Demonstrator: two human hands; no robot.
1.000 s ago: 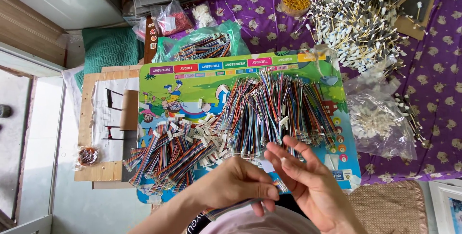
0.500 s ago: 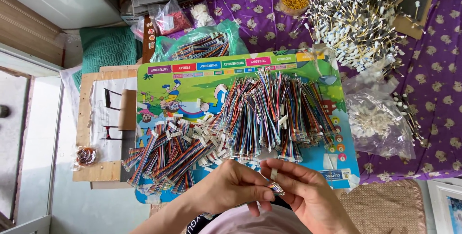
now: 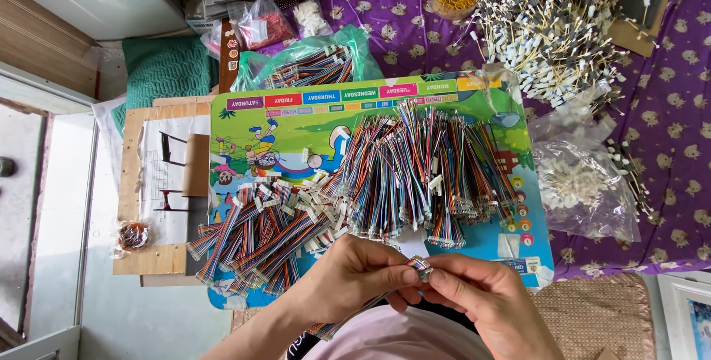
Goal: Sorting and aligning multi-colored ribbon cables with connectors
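Head view: left hand (image 3: 354,275) and right hand (image 3: 485,304) each pinch one multicoloured ribbon cable (image 3: 415,265) at its connector end, close to the body above the cartoon-printed board (image 3: 311,119), bringing it near for fingertip work

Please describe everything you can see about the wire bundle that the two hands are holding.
The wire bundle is a flat ribbon of thin, plastic-coated wires in many colours. It runs slanting from lower left up to right, and its upper end carries a small pale connector. The left hand and the right hand both pinch that end between their fingertips, close over the front edge of the colourful board. Its lower end passes under the left hand.
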